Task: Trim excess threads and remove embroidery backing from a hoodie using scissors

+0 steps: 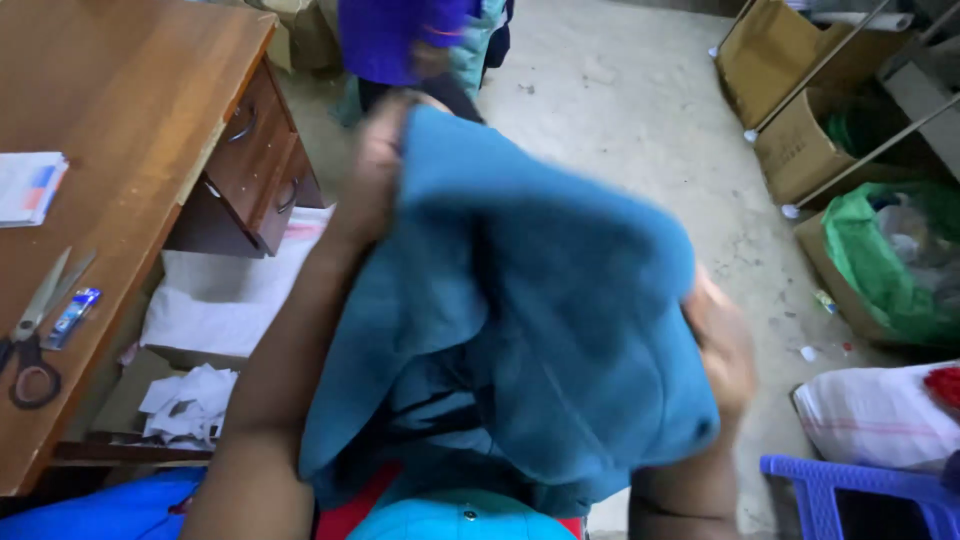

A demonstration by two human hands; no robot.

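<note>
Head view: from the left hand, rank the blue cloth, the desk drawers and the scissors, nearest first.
1. Blue cloth: held in the left hand.
2. Desk drawers: just left of it.
3. Scissors: far left, on the desk top.

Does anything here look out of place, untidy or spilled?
Yes. White paper scraps lie loose in an open box under the desk, and small litter dots the floor. Both hands, left and right, grip a blue cloth, which looks undamaged.

wooden desk point(130, 90) | scissors point(35, 335) | cardboard boxes point(790, 150) | green bag point(880, 260) | blue stool point(850, 485)
</note>
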